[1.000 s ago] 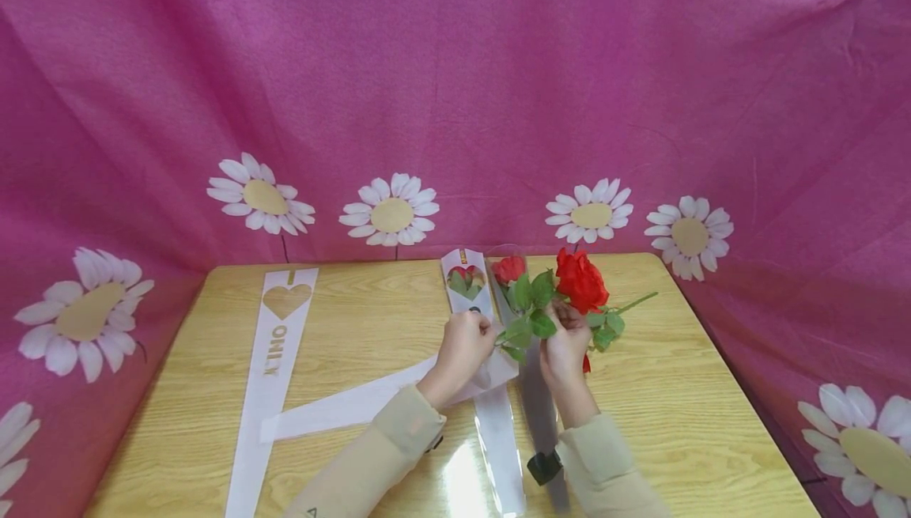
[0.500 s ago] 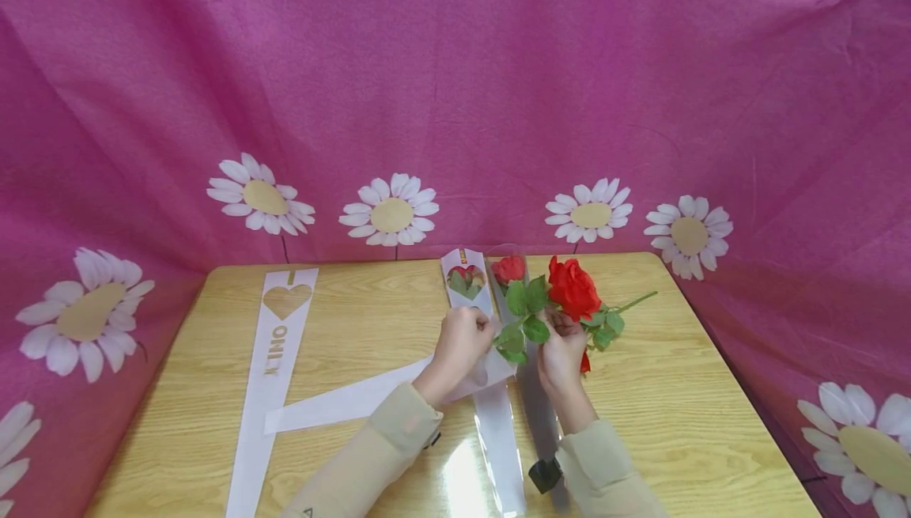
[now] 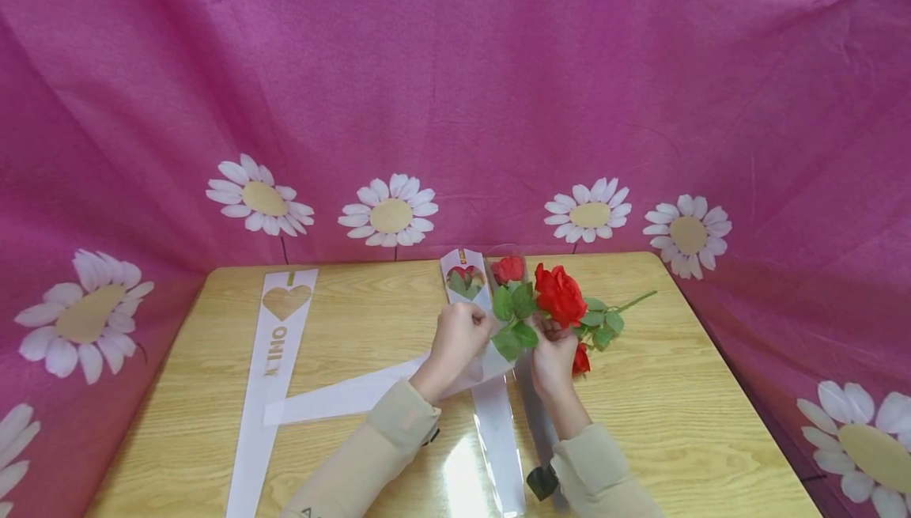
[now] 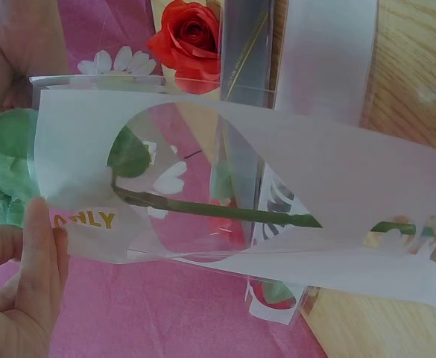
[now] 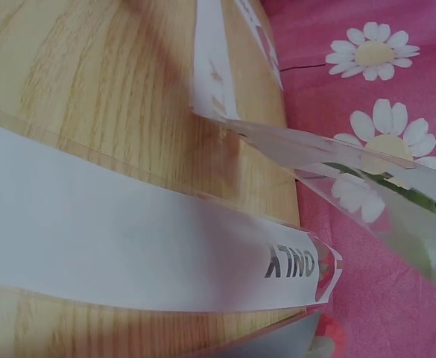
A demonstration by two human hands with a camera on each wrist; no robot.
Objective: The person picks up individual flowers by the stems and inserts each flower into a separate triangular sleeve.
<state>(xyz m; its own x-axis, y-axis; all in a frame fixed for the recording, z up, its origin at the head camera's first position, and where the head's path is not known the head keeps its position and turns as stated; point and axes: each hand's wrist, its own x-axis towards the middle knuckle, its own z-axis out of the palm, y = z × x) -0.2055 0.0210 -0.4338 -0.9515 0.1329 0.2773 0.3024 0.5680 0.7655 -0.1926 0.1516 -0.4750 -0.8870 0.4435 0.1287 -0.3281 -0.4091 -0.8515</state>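
My left hand [image 3: 461, 340] pinches the mouth of a white and clear flower sleeve [image 3: 494, 364], which slants over the middle of the table. Beneath a full red bloom, my right hand [image 3: 555, 356] grips the rose [image 3: 561, 295] with curled fingers. In the left wrist view the green stem [image 4: 232, 212] runs inside the sleeve, visible through its heart-shaped window. Green leaves [image 4: 5, 164] bunch at the sleeve's mouth, by the left fingers [image 4: 35, 261]. The bloom is outside. The right fingertips are partly hidden behind the flower.
A white sleeve [image 3: 464, 269] and a grey one [image 3: 537, 399], each with a rose inside, lie under the hands. Another rose [image 3: 581, 360] lies to the right on the wooden table [image 3: 697, 423]. A flat white sleeve [image 3: 259, 407] lies left. Pink cloth [image 3: 455, 107] hangs behind.
The rose has moved left and slightly down with my right hand, its leaves closer to the sleeve's mouth. The left hand has shifted slightly left with the sleeve. More of the lying rose shows.
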